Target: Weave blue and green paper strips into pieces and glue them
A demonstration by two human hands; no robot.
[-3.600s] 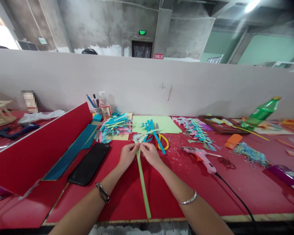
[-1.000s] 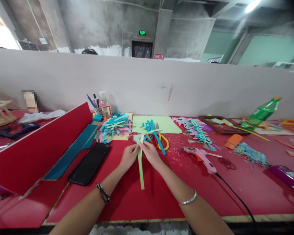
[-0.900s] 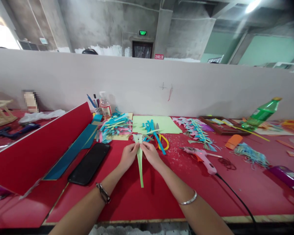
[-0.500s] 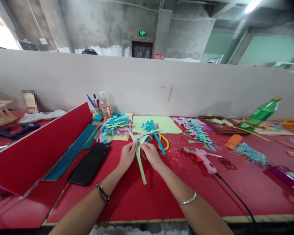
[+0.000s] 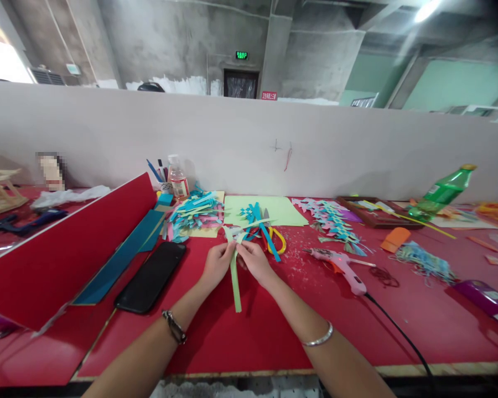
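Note:
My left hand [image 5: 216, 263] and my right hand [image 5: 255, 261] meet over the red table, fingers pinched on light green paper strips [image 5: 235, 282]. One strip hangs down between the hands toward me; others loop above the fingertips. Where the strips cross is partly hidden by my fingers. Just beyond my hands lie blue paper strips [image 5: 257, 218], some woven together, and scissors with yellow handles [image 5: 279, 241]. A pile of cut strips in blue, green and pink [image 5: 201, 213] sits to the left of them, beside light green paper sheets [image 5: 269, 207].
A black phone [image 5: 151, 276] and a red board [image 5: 78, 249] are at left. On the right lie a pink glue gun [image 5: 342, 265] with its cord, braided paper pieces [image 5: 336, 218], a green bottle [image 5: 444, 190] and a wooden tray [image 5: 371, 216]. A white partition [image 5: 216, 143] stands behind.
The hanging end of the green strip has swung slightly left and now points more straight down. The loops above my fingertips have drawn in a little. Both hands stay pinched in nearly the same place.

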